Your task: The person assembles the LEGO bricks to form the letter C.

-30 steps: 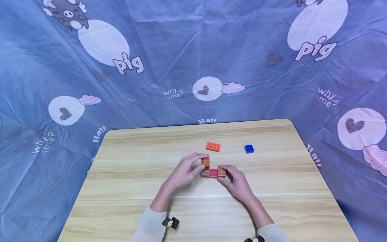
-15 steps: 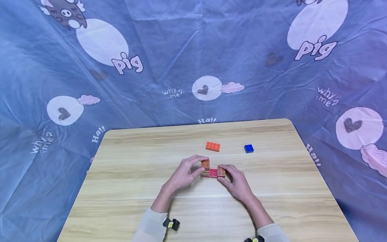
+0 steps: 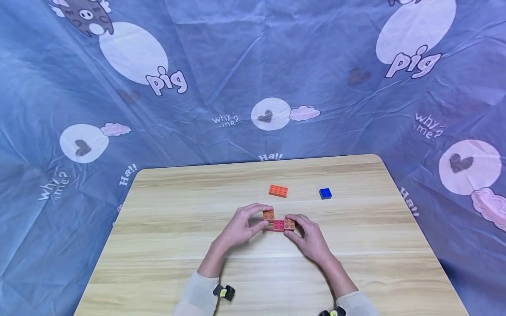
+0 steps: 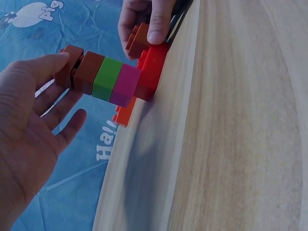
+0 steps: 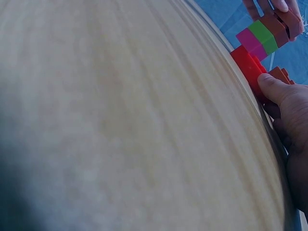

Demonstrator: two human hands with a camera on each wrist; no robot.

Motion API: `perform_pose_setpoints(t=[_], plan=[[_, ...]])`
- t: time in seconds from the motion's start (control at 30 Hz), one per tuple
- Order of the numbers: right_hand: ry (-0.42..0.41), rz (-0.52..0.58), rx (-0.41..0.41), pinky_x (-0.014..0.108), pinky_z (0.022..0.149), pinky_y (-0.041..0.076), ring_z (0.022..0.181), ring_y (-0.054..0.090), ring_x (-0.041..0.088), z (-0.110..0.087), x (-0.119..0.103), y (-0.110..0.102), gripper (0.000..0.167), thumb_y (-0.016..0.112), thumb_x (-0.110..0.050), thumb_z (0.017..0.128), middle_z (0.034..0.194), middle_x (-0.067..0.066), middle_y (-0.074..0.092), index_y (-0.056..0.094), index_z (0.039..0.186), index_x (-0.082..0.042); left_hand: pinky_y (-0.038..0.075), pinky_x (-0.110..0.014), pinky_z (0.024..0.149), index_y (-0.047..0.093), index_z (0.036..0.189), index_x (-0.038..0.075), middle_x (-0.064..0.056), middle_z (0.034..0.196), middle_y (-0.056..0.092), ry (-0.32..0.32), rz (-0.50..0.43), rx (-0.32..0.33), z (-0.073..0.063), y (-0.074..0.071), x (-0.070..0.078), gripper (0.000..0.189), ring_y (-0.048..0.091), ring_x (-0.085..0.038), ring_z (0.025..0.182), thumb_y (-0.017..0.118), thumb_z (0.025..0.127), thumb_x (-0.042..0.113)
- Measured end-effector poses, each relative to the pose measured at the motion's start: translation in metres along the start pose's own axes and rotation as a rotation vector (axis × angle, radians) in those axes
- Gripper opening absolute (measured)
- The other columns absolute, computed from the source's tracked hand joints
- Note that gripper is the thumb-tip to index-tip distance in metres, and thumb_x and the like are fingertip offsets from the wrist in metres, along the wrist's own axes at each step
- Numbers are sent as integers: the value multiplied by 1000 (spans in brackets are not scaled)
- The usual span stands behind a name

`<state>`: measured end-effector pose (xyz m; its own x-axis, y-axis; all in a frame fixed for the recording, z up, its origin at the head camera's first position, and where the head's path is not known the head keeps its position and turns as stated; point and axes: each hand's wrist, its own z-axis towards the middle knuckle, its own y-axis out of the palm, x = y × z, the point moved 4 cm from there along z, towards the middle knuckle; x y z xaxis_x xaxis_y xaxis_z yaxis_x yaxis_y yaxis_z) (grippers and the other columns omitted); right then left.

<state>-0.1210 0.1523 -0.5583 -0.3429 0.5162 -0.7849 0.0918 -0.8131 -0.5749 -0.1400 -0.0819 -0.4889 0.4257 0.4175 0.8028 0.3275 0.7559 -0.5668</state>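
Note:
A long red toy brick (image 4: 153, 70) lies on the table as a base. At its left end rises a tower of a pink brick (image 4: 126, 83), a green brick (image 4: 107, 78) and a brown brick (image 4: 88, 73). My left hand (image 3: 239, 226) pinches another brown brick (image 4: 67, 67) between thumb and fingers, atop the tower and slightly tilted, with a thin gap showing below. At the base's right end sits a further brown brick (image 3: 289, 224). Thumb and fingers of my right hand (image 3: 312, 241) grip that end from both sides.
An orange eight-stud brick (image 3: 278, 191) lies behind the hands on the wooden table (image 3: 178, 210). Farther right is a small blue brick (image 3: 326, 193). A blue printed cloth (image 3: 197, 66) hangs beyond the table's back edge.
The left hand's brown brick has shifted slightly toward me over the tower, covering the brown brick beneath it in the head view. The right hand has kept its place.

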Motion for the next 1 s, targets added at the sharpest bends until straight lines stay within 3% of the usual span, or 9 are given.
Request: perform_pose_setpoints(t=[0.33, 0.63, 0.77, 1.0], plan=[[-48, 1, 38, 51, 103, 56, 116, 71, 27, 0, -1, 0, 50, 90, -14, 84, 123, 3, 75, 72, 131, -14, 46, -40, 119, 64, 145, 25, 13, 140, 67, -17, -37, 17, 2, 0, -5, 61, 60, -11, 134, 87, 90, 23], [-37, 9, 34, 51, 105, 55, 118, 71, 28, 0, -2, 0, 50, 90, -16, 85, 125, 3, 75, 72, 131, -14, 45, -48, 119, 65, 144, 14, 6, 138, 70, -72, -165, 29, 2, 6, -14, 45, 62, -18, 134, 73, 101, 27], [-37, 8, 33, 51, 105, 55, 118, 71, 28, 0, -3, -1, 50, 90, -16, 85, 124, 3, 75, 72, 132, -14, 44, -47, 120, 68, 140, 16, 9, 133, 73, -107, -191, 48, 1, 8, -17, 40, 63, -14, 132, 73, 102, 27], [-43, 7, 35, 51, 105, 55, 117, 71, 29, 0, -2, -1, 50, 90, -16, 85, 124, 4, 75, 72, 131, -14, 52, -41, 112, 70, 137, 14, 5, 129, 75, -103, -260, 72, 0, 12, -21, 36, 68, -16, 124, 73, 102, 23]])
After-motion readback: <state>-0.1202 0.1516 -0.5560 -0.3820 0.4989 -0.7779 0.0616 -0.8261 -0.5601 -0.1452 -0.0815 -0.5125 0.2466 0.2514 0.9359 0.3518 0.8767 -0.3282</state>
